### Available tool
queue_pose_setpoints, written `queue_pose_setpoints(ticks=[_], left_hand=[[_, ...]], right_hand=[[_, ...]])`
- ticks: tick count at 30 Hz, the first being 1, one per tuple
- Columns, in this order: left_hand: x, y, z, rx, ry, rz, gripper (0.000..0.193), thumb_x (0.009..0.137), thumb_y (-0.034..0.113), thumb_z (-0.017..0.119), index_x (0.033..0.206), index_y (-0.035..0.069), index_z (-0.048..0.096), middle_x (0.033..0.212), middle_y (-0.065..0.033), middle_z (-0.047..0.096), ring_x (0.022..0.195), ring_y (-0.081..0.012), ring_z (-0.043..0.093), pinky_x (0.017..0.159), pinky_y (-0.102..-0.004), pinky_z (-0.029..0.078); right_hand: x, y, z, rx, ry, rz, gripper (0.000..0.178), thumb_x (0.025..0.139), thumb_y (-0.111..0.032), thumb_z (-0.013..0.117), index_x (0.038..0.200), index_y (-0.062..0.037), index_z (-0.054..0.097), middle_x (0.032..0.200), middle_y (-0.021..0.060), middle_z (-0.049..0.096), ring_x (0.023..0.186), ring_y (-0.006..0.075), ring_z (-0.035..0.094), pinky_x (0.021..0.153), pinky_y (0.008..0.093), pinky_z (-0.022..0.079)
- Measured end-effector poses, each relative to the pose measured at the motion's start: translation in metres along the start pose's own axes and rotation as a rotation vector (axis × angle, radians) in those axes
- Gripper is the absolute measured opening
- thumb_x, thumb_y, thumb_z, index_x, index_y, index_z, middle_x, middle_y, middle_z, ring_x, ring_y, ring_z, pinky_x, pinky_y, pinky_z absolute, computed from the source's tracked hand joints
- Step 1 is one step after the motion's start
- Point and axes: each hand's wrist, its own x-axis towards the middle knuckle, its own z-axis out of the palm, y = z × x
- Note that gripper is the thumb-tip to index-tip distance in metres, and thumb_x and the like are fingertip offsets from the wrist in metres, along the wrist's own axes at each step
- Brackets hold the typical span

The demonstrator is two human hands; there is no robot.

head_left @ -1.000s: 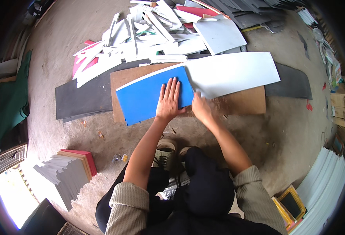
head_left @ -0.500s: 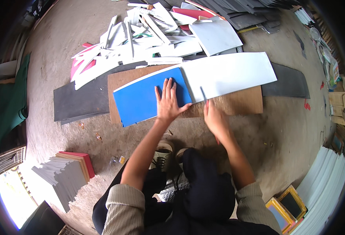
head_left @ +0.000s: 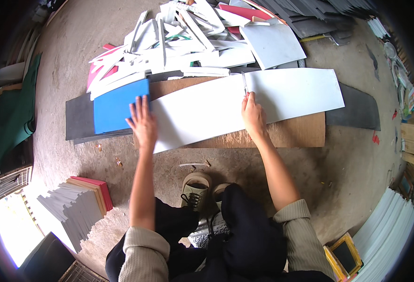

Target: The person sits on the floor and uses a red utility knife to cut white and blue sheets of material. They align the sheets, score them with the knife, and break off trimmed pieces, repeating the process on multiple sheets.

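My left hand lies with its fingers stretched out at the right edge of a blue foam sheet, slightly blurred. The blue sheet sits at the left, over a dark grey sheet. A long white foam sheet stretches across a brown wooden board. Above the white sheet, my right hand is closed around a knife. Its thin blade points away from me, and a little red shows at the handle. Most of the handle is hidden in my fingers.
Behind the board lies a heap of white offcuts with some red pieces. Dark grey sheets are stacked at the far right. Grey stacked pieces stand at the near left, white sheets at the near right. My shoes are close to the board.
The blue sheet has moved left with my left hand, off most of the white sheet. My right hand has moved farther away with the knife. A thin white strip now lies near my shoes.
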Motion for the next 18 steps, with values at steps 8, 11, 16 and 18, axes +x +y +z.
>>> queue_pose_setpoints(ticks=[8, 11, 16, 18], left_hand=[[0.015, 0.055, -0.003, -0.554, 0.09, 0.238, 0.058, 0.081, 0.029, 0.056, 0.128, 0.005, 0.032, 0.137, -0.0175, 0.025, 0.128, -0.0348, 0.019, 0.103, -0.0557, 0.007], [0.016, 0.136, -0.018, -0.485, -0.011, 0.521, 0.074, 0.071, 0.036, 0.065, 0.129, 0.005, 0.031, 0.129, -0.0146, 0.036, 0.124, -0.0271, 0.029, 0.104, -0.0509, 0.01], [0.031, 0.155, -0.002, -0.591, -0.062, 0.469, 0.085, 0.06, 0.038, 0.073, 0.128, 0.006, 0.033, 0.116, -0.0169, 0.041, 0.113, -0.0338, 0.034, 0.101, -0.0513, 0.016], [0.034, 0.159, 0.003, -0.58, -0.051, 0.461, 0.086, 0.055, 0.037, 0.077, 0.124, 0.005, 0.038, 0.111, -0.0164, 0.042, 0.109, -0.0348, 0.035, 0.098, -0.0499, 0.019]], right_hand=[[0.003, -0.008, 0.006, -0.043, 0.006, -0.107, 0.027, 0.09, -0.023, 0.037, 0.102, 0.0003, 0.045, 0.058, 0.0194, 0.058, 0.055, 0.0341, 0.06, 0.05, 0.0417, 0.049], [-0.005, -0.013, 0.001, -0.095, -0.061, -0.139, 0.028, 0.09, -0.024, 0.037, 0.101, 0.0004, 0.045, 0.059, 0.0201, 0.058, 0.058, 0.0357, 0.06, 0.053, 0.0438, 0.049], [-0.006, -0.019, 0.008, -0.204, -0.072, -0.194, 0.026, 0.09, -0.023, 0.036, 0.1, -0.0004, 0.044, 0.06, 0.0202, 0.058, 0.06, 0.0377, 0.06, 0.057, 0.0465, 0.048], [-0.004, -0.017, 0.009, -0.225, -0.064, -0.199, 0.027, 0.09, -0.022, 0.036, 0.101, 0.0002, 0.044, 0.058, 0.0192, 0.058, 0.059, 0.036, 0.06, 0.055, 0.0446, 0.049]])
